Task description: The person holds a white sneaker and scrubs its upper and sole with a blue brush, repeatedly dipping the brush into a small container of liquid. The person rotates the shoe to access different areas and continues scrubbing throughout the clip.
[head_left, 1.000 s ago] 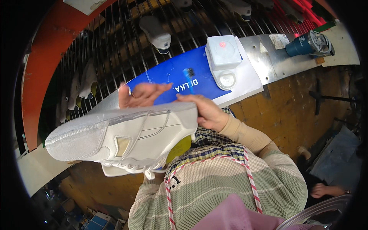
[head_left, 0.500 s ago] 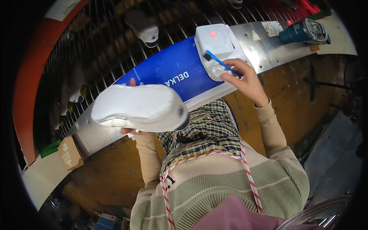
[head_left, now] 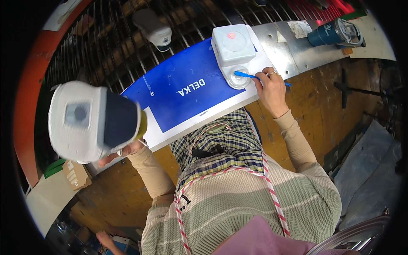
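Observation:
My left hand (head_left: pixel 132 149) is closed on a white shoe upper on a last (head_left: pixel 85 138), holding it from underneath at the left. A navy band and an olive edge show at the end nearer me; the upper hides most of the fingers. My right hand (head_left: pixel 273 94) pinches a blue toothbrush (head_left: pixel 248 75) by its handle. The brush's head is over the small round dish (head_left: pixel 233 82) at the front of a white plastic dispenser (head_left: pixel 235 47); I cannot tell whether its bristles touch what is inside.
Under the dispenser lies a blue and white printed sheet (head_left: pixel 170 104) on the metal ledge. A rack of metal rods (head_left: pixel 187 25) behind it carries another shoe (head_left: pixel 161 37). A teal tumbler (head_left: pixel 327 35) lies at the right, a cardboard box (head_left: pixel 76 175) at the left. Another person's hand (head_left: pixel 103 238) shows low left.
The shoe upper has moved left and turned, showing its navy and olive side. My right hand has lowered the toothbrush head onto or just above the dish. Another person's hand has come into view.

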Tool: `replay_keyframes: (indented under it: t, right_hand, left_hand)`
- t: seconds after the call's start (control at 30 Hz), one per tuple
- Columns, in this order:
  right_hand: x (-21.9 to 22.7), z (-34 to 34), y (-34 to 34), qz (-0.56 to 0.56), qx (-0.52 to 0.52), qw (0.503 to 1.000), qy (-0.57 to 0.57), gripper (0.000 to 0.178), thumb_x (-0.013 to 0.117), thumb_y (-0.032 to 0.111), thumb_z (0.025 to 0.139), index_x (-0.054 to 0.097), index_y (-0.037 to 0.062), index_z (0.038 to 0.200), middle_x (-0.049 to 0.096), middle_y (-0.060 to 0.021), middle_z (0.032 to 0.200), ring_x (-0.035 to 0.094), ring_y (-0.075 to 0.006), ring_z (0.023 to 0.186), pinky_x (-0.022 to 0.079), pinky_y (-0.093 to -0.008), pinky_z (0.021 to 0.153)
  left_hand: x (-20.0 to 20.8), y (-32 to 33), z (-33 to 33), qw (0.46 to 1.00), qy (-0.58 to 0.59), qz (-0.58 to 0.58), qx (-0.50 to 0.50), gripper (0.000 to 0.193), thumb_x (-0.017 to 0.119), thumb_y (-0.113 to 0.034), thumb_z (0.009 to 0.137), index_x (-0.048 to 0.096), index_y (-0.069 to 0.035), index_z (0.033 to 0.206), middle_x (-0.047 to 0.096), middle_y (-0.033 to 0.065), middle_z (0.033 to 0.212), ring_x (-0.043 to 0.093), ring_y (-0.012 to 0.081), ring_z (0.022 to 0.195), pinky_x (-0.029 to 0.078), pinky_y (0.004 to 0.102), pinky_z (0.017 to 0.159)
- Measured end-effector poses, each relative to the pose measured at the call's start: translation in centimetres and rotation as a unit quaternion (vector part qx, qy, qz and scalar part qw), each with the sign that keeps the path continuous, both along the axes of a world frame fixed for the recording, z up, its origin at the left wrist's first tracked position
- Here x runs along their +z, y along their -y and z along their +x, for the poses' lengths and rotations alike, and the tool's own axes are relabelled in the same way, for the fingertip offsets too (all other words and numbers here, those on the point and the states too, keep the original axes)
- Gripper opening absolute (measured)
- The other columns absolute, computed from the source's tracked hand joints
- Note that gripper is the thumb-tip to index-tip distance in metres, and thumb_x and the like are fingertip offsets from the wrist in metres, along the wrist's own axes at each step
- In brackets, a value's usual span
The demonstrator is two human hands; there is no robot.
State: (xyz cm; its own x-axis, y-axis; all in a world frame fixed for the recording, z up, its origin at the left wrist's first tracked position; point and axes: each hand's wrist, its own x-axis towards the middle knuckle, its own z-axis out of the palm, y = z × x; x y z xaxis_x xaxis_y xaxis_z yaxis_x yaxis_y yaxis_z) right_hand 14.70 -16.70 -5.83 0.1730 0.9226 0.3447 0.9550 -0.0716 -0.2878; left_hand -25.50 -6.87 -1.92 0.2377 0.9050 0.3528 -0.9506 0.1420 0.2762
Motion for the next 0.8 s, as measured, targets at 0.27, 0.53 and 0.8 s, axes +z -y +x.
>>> replay_keyframes:
  t: [0.27,0.53,0.8]
  right_hand:
    - [0.6,0.3,0.0,-0.052,-0.009,0.996,-0.074,0.01,0.076,0.01,0.079,0.073,0.0026,0.084,0.063,-0.0111,0.092,0.062,-0.0303,0.071,0.05,-0.0402,0.065]
    - [0.7,3.0,1.3,-0.165,-0.069,0.887,-0.425,0.015,0.07,0.013,0.088,0.074,-0.0015,0.084,0.063,-0.0029,0.072,0.052,-0.0087,0.055,0.039,-0.0246,0.05]
    - [3.1,0.2,-1.1,-0.149,-0.037,0.647,-0.747,0.018,0.065,0.013,0.094,0.073,-0.0036,0.094,0.062,-0.0012,0.071,0.045,-0.0065,0.055,0.031,-0.0233,0.05]
  left_hand:
    - [-0.7,0.4,-0.9,0.944,-0.311,-0.005,0.108,0.078,0.075,-0.024,0.078,0.042,-0.009,0.147,0.048,0.0166,0.147,0.047,0.0425,0.133,0.035,0.0744,0.107]
    - [-2.7,0.4,1.4,0.736,-0.627,0.144,0.212,0.065,0.068,-0.001,0.086,0.044,-0.006,0.146,0.052,0.0122,0.143,0.048,0.0354,0.134,0.043,0.0533,0.109]
    - [-1.6,-0.5,6.3,0.725,-0.61,0.191,0.258,0.07,0.07,-0.031,0.092,0.036,-0.01,0.149,0.044,0.0138,0.152,0.038,0.0346,0.142,0.035,0.0497,0.116]
